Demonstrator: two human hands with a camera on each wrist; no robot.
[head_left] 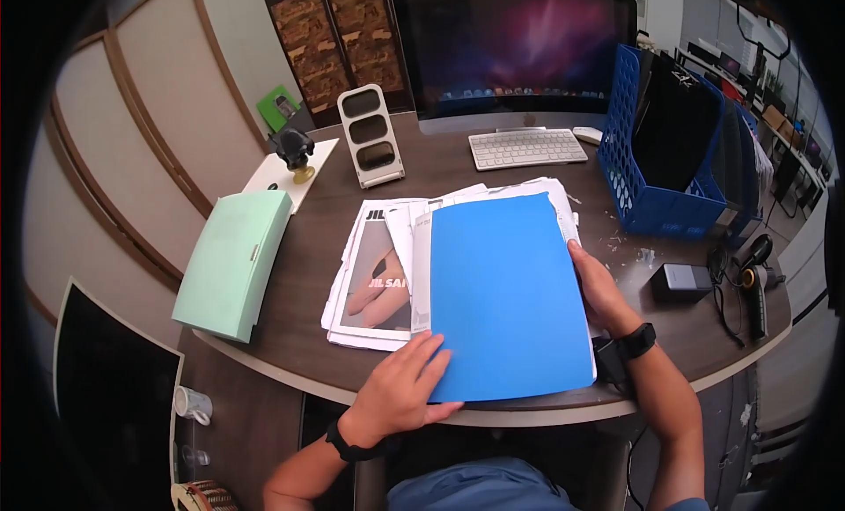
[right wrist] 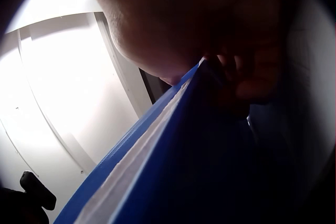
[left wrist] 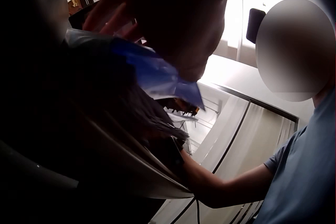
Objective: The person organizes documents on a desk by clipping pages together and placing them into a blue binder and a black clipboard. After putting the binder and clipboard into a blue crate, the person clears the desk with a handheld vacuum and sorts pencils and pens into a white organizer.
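A blue folder (head_left: 506, 300) with papers inside lies over a stack of papers at the front of the desk. My right hand (head_left: 602, 286) grips its right edge; in the right wrist view the folder's edge (right wrist: 152, 134) runs between thumb and curled fingers (right wrist: 257, 74). My left hand (head_left: 407, 383) rests at the lower left corner, fingers loosely extended on the folder and thumb by the bottom edge. In the left wrist view this hand is dark above the blue cover (left wrist: 157, 74). A magazine page (head_left: 374, 286) with a photo sticks out left of the folder.
A mint green box file (head_left: 233, 264) stands at the left edge. Behind are a white three-slot holder (head_left: 371, 137), a keyboard (head_left: 528, 148) and a monitor (head_left: 519, 53). A blue file rack (head_left: 669, 207) and a dark grey box (head_left: 682, 283) with cables sit right. Paper scraps (head_left: 647, 256) lie nearby.
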